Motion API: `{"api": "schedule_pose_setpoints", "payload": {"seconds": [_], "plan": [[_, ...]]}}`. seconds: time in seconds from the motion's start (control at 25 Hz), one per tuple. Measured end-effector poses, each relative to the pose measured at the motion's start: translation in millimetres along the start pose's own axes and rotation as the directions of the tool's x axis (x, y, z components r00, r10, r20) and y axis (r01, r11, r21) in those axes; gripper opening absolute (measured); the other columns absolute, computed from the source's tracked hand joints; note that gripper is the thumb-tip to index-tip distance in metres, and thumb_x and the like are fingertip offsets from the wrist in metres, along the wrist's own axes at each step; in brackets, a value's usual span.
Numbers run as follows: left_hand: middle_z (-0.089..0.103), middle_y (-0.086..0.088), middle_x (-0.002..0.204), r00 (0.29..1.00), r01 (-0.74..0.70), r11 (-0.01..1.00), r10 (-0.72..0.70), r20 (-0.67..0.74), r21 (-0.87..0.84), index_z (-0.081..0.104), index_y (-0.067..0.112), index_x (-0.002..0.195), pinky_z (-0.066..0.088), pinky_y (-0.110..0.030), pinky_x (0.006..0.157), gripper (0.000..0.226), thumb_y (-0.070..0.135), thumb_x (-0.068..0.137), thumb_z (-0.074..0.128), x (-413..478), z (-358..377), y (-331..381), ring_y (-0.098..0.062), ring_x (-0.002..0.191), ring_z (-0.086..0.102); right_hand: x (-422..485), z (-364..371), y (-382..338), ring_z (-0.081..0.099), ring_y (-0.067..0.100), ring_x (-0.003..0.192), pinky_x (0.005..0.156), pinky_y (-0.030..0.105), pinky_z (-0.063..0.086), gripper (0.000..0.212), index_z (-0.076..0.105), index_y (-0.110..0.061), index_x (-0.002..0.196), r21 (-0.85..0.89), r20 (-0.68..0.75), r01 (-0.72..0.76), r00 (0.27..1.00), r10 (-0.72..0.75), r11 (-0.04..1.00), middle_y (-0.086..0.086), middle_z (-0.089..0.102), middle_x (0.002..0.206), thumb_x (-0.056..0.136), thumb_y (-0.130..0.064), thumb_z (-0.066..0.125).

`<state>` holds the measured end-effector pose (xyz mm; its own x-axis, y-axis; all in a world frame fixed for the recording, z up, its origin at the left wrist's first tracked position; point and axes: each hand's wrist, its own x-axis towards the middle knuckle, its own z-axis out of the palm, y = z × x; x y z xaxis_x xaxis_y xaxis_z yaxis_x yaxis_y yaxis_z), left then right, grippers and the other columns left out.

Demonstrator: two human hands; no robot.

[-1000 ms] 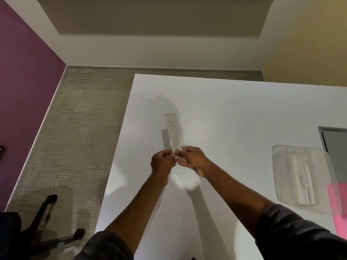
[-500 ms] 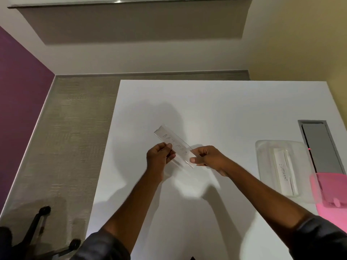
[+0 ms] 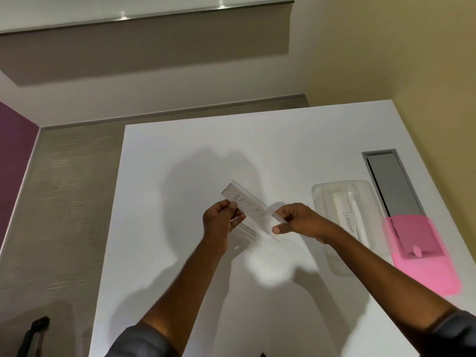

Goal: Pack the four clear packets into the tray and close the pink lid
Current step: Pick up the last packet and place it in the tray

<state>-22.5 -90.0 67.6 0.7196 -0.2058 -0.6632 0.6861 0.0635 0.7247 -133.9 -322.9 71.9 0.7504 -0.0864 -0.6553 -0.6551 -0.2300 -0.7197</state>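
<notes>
Your left hand (image 3: 221,221) and right hand (image 3: 300,221) both pinch one clear packet (image 3: 251,210) above the table (image 3: 180,176); its label seems to read "BATM", tray (image 3: 318,194) at right

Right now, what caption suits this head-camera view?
Both hands, left and right, hold a clear packet beside the tray.

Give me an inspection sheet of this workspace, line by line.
Surface: white table, mostly bare.
Job's things: clear packet with a handwritten label, held above the table; clear tray holding a packet marked ELEPHANT; pink lid open beside the tray.
Clutter: nothing seen.
Hands: left hand and right hand each pinch one end of the held packet.
Cables: nothing seen.
Surroundings: grey slot in the table, carpet, purple wall.
</notes>
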Motion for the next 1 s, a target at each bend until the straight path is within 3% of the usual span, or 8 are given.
{"api": "schedule_pose_setpoints", "payload": {"seconds": [0.12,0.2,0.32,0.52,0.68,0.8,0.92,1.0], "plan": [[0.080,-0.025,0.115,0.999,-0.001,0.999,-0.001,0.045,0.048,0.073,-0.003,0.122,0.071,-0.037,0.083,0.020,0.007,0.106,0.068,-3.7,28.1,-7.3,-0.030,0.100,0.080,-19.7,-21.8,10.6,0.075,0.032,0.096,0.092,0.046,0.060,0.053,0.077,-0.010,0.107,0.020,-0.032,0.021,0.999,-0.021,1.000,0.021,0.076,0.113,0.067,-0.036,0.099],[0.080,-0.025,0.117,0.997,-0.002,0.997,-0.004,0.075,0.078,0.074,-0.001,0.124,0.071,-0.037,0.084,0.020,0.009,0.106,0.069,-6.3,46.9,-13.5,-0.035,0.106,0.081,-34.8,-34.9,17.8,0.078,0.032,0.103,0.098,0.051,0.061,0.044,0.081,-0.018,0.105,0.022,-0.039,0.022,0.999,-0.021,1.000,0.012,0.081,0.108,0.068,-0.033,0.100],[0.082,-0.021,0.114,0.992,0.005,0.993,-0.020,0.122,0.118,0.075,0.003,0.125,0.070,-0.038,0.085,0.021,0.010,0.106,0.069,-12.8,76.7,-21.8,-0.035,0.107,0.082,-59.1,-53.4,28.7,0.081,0.022,0.100,0.099,0.043,0.062,0.034,0.083,-0.020,0.106,0.046,-0.057,0.022,0.998,-0.019,0.999,0.000,0.084,0.103,0.075,-0.021,0.098],[0.084,-0.017,0.112,0.968,0.009,0.986,-0.051,0.246,0.168,0.075,0.006,0.124,0.069,-0.043,0.093,0.020,0.014,0.106,0.070,-21.9,124.1,-36.3,-0.032,0.105,0.083,-87.5,-79.8,59.8,0.081,0.015,0.095,0.096,0.041,0.063,0.035,0.083,-0.019,0.106,0.124,-0.159,-0.031,0.986,0.051,0.992,-0.002,0.085,0.102,0.075,-0.018,0.099],[0.083,-0.018,0.115,0.959,0.033,0.974,-0.093,0.266,0.222,0.075,0.008,0.128,0.068,-0.044,0.096,0.024,0.008,0.103,0.073,-23.6,157.0,-56.0,-0.034,0.106,0.082,-104.1,-96.5,90.4,0.082,0.025,0.099,0.099,0.044,0.064,0.029,0.084,-0.018,0.099,0.187,-0.279,-0.072,0.952,0.123,0.980,0.000,0.085,0.100,0.074,-0.018,0.099],[0.080,-0.022,0.114,0.962,0.052,0.963,-0.119,0.246,0.264,0.074,0.005,0.127,0.068,-0.042,0.094,0.026,0.002,0.101,0.073,-24.0,172.0,-75.5,-0.034,0.101,0.081,-108.0,-107.5,115.1,0.077,0.034,0.083,0.087,0.043,0.063,0.031,0.079,-0.012,0.087,0.198,-0.390,-0.122,0.901,0.192,0.973,0.005,0.081,0.086,0.070,-0.026,0.101],[0.081,-0.019,0.111,0.971,0.049,0.933,-0.128,0.202,0.357,0.076,0.008,0.122,0.069,-0.041,0.091,0.024,0.002,0.099,0.074,-24.7,179.3,-96.0,-0.033,0.103,0.081,-106.1,-114.5,132.8,0.061,0.019,0.069,0.071,0.034,0.051,0.043,0.067,-0.006,0.079,0.150,-0.522,-0.216,0.812,0.263,0.965,-0.002,0.061,0.070,0.070,-0.032,0.101],[0.080,-0.017,0.110,0.975,0.048,0.913,-0.131,0.178,0.406,0.076,0.011,0.116,0.070,-0.040,0.086,0.019,0.004,0.098,0.075,-26.2,181.2,-110.1,-0.033,0.101,0.081,-103.1,-115.5,140.0,0.061,0.020,0.066,0.065,0.031,0.045,0.047,0.056,-0.013,0.067,0.046,-0.586,-0.293,0.766,0.264,0.955,-0.004,0.055,0.064,0.074,-0.033,0.098]]}}
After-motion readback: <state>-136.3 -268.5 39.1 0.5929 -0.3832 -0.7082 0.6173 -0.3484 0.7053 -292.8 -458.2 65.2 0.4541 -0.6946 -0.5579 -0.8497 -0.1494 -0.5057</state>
